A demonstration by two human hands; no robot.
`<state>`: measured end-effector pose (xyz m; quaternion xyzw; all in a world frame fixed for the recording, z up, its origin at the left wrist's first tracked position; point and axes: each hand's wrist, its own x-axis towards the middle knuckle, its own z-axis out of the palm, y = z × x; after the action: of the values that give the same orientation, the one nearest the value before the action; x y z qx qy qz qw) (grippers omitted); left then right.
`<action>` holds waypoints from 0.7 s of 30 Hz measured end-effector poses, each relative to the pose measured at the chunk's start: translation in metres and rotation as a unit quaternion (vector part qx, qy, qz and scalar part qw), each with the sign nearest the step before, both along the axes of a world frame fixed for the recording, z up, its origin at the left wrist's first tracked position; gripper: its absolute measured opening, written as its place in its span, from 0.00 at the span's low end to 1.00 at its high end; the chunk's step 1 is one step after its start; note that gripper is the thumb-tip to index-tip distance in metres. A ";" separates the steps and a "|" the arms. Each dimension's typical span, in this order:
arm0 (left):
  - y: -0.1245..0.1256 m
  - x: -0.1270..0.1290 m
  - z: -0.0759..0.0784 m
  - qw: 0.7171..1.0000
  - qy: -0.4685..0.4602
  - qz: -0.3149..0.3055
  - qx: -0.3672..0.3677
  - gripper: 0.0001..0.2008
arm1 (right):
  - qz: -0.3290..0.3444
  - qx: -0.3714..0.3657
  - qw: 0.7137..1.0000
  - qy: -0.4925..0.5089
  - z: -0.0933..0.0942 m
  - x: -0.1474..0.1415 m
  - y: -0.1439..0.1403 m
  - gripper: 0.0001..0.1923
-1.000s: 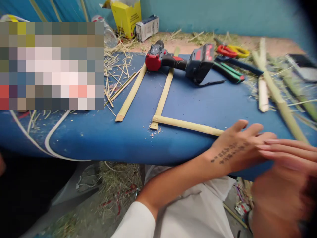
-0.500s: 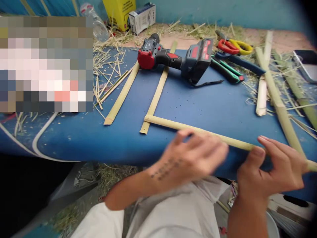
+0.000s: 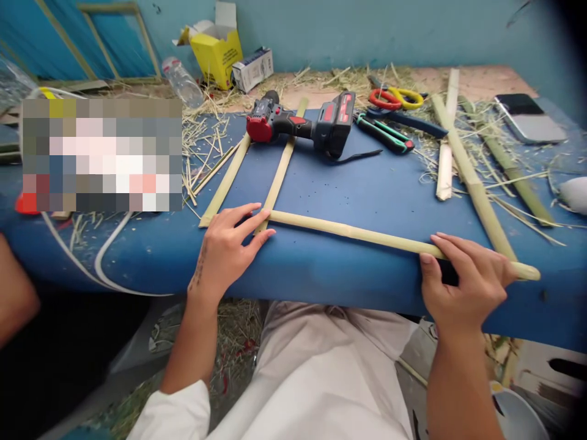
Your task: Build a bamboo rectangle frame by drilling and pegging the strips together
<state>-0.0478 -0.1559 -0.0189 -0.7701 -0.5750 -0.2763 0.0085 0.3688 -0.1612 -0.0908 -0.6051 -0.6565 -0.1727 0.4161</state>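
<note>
A long pale bamboo strip lies slantwise near the front edge of the blue work surface. Its left end crosses the lower end of another bamboo strip. At that crossing, my left hand has its index fingertip on the joint and its thumb just below, gripping the strips there. Toward the long strip's other end, my right hand holds it between thumb and fingers; the tip sticks out to the right. A third bamboo strip lies left of the joint, partly behind my left fingers.
A cordless drill lies across the upper strips. Right of it are a green-and-black utility knife, scissors, bamboo pieces and a phone. Boxes and a bottle stand behind. Another person's arm is at left.
My left hand has moved left along the long strip to the crossing. My right hand still holds the strip's right part. The view has shifted, showing more of the wall and phone.
</note>
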 end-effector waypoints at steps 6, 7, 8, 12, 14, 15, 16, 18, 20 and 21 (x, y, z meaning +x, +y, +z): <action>-0.005 0.000 0.000 0.997 -0.023 0.065 0.045 0.14 | -0.010 0.037 0.999 -0.004 -0.003 -0.003 0.003 0.18; -0.005 -0.001 0.001 0.997 -0.025 0.064 0.040 0.14 | -0.016 0.036 0.999 -0.007 -0.003 -0.004 0.003 0.18; -0.004 -0.001 0.002 0.998 -0.023 0.055 0.033 0.14 | -0.017 0.039 0.999 -0.010 -0.003 -0.004 0.004 0.18; 0.002 -0.006 0.007 1.000 0.022 0.001 0.004 0.17 | 0.014 0.075 0.997 -0.018 -0.003 -0.003 0.006 0.19; 0.005 -0.009 0.008 0.999 0.044 -0.009 0.004 0.16 | 0.024 0.088 0.996 -0.020 -0.004 -0.003 0.006 0.19; 0.007 -0.010 0.008 0.998 0.055 -0.011 0.005 0.16 | 0.028 0.090 0.995 -0.022 -0.004 -0.002 0.006 0.19; 0.007 -0.011 0.009 0.998 0.065 -0.012 0.011 0.16 | 0.031 0.090 0.995 -0.027 -0.004 -0.002 0.006 0.19; 0.008 -0.012 0.010 0.996 0.089 -0.018 0.020 0.16 | 0.035 0.084 0.995 -0.036 -0.003 -0.001 0.005 0.18; 0.009 -0.012 0.011 0.993 0.112 -0.029 0.028 0.17 | 0.039 0.076 0.995 -0.043 -0.001 -0.001 0.003 0.18; 0.009 -0.012 0.012 0.992 0.119 -0.035 0.033 0.17 | 0.041 0.076 0.995 -0.043 0.000 -0.001 0.003 0.17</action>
<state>-0.0600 -0.1471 -0.0071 -0.8165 -0.5331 -0.2012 0.0928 0.3679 -0.1585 -0.0912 -0.5364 -0.6832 -0.2308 0.4384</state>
